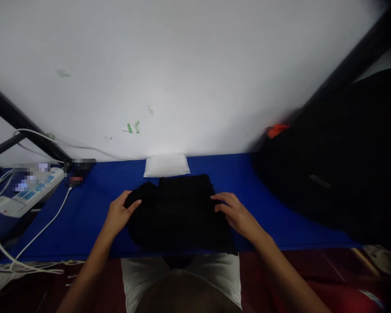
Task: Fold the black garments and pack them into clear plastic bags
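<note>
Both of your hands rest flat, fingers loosely spread, on the folded black cloth garment (179,213): left hand (119,214) at its left edge, right hand (235,213) at its right. It overhangs the blue table's (84,217) near edge and could slide off. Big black bag (339,165) crowds the right; white cables (35,237) clutter the left.
</note>
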